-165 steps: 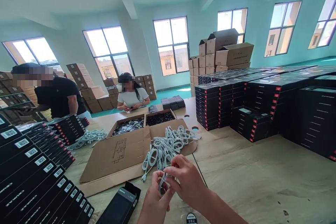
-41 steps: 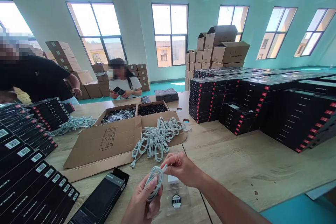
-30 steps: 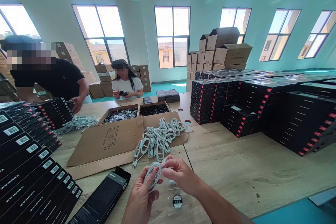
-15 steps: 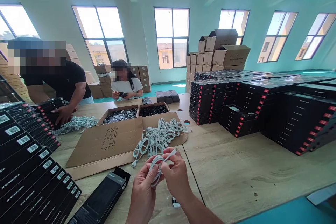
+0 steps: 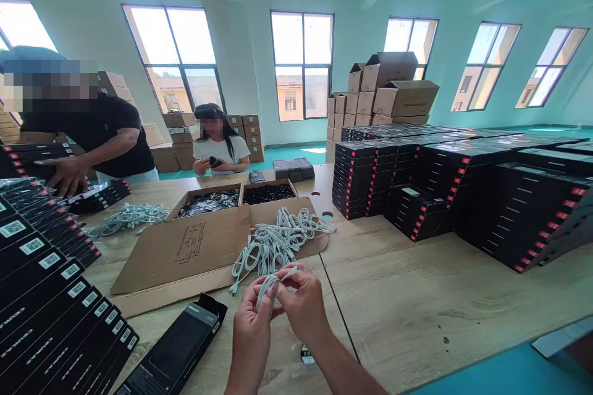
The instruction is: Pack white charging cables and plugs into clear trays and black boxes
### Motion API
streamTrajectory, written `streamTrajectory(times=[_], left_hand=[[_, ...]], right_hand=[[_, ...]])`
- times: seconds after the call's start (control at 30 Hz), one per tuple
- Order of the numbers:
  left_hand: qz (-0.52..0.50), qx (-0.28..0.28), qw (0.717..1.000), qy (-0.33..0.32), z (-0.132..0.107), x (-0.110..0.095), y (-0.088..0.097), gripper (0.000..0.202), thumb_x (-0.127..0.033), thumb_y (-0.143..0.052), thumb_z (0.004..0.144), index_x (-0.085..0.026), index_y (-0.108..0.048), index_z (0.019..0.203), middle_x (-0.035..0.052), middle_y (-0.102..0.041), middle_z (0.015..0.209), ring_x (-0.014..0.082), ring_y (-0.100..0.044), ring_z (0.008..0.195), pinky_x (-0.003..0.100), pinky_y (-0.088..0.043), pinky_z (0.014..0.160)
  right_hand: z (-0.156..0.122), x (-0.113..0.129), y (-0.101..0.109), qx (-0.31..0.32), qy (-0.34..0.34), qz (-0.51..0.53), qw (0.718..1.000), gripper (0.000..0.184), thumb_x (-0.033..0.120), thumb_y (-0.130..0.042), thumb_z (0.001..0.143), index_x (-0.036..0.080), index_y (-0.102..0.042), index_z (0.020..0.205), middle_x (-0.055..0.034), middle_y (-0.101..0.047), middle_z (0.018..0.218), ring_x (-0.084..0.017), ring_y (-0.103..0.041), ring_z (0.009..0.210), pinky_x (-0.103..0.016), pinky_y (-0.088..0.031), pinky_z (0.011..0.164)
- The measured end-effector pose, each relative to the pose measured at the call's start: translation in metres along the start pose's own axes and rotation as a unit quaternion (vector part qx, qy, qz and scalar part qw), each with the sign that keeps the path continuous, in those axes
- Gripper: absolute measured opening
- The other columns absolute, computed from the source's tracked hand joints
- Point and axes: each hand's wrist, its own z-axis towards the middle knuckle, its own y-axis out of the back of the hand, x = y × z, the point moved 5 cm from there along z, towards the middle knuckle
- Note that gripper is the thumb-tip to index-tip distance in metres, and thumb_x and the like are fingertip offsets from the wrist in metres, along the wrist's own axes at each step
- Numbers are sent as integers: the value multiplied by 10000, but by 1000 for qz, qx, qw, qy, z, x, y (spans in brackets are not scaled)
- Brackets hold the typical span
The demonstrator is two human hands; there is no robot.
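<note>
A coiled white cable (image 5: 267, 289) is held between my two hands above the near part of the table. My left hand (image 5: 252, 321) is closed round the loops, thumb on top. From the other side, my right hand (image 5: 303, 302) pinches the cable, and one end sticks out past its fingers. Just beyond lies a pile of white cables (image 5: 273, 241) on a flattened cardboard flap (image 5: 185, 253). To the left of my hands rests a black box (image 5: 171, 345) with its end flap raised. A small round sticker (image 5: 306, 355) lies partly behind my right forearm.
Slanting stacks of black boxes (image 5: 55, 315) fill the left edge, and taller black stacks (image 5: 504, 210) stand on the right. An open carton (image 5: 241, 195) holds small dark parts. One co-worker (image 5: 120, 136) handles black boxes at left; another (image 5: 220, 148) sits across the table.
My hands have drawn slightly closer together on the cable, and the loops are more covered by fingers. The co-worker at left has moved black boxes further left.
</note>
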Motion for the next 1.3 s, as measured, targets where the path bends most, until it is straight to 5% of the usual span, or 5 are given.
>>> streamTrajectory(times=[0.43, 0.6, 0.77, 1.03, 1.3], left_hand=[[-96, 24, 992, 76, 10, -5, 8, 393, -348, -912, 524, -182, -792, 860, 67, -750, 989, 125, -579, 677, 248, -510, 592], [-107, -20, 989, 99, 17, 1, 13, 334, -382, -927, 530, -173, -707, 669, -14, -637, 679, 88, -495, 545, 207, -415, 450], [-84, -14, 989, 122, 21, 3, 15, 405, -431, -942, 547, -164, -734, 770, -19, -627, 644, 87, -509, 533, 193, -374, 430], [-26, 64, 993, 100, 18, -16, 17, 362, -458, -908, 600, -171, -707, 690, -55, -513, 551, 83, -414, 474, 227, -363, 426], [-7, 37, 997, 66, 21, -26, 10, 365, -498, -850, 606, -197, -644, 617, -52, -502, 535, 112, -435, 465, 254, -399, 404]], right_hand=[[13, -13, -1, 97, -148, 216, 960, 406, 280, -833, 611, 186, -619, 943, 12, -695, 760, -174, -647, 711, -301, -519, 715], [9, -4, 12, -44, 49, -93, 994, 641, 222, -809, 697, 208, -545, 1281, -48, -628, 1026, -216, -602, 861, -354, -530, 771], [-7, 18, -6, 4, 306, -367, 878, 156, 101, -680, 853, 230, -658, 939, -38, -648, 931, -223, -579, 892, -360, -444, 813], [-6, 28, -24, 77, 425, -423, 797, 152, 104, -676, 876, 202, -603, 785, 0, -688, 795, -187, -571, 745, -342, -384, 699], [5, 33, -29, 119, 478, -425, 759, 159, 152, -598, 947, 220, -585, 805, -9, -685, 806, -189, -553, 737, -348, -376, 657]])
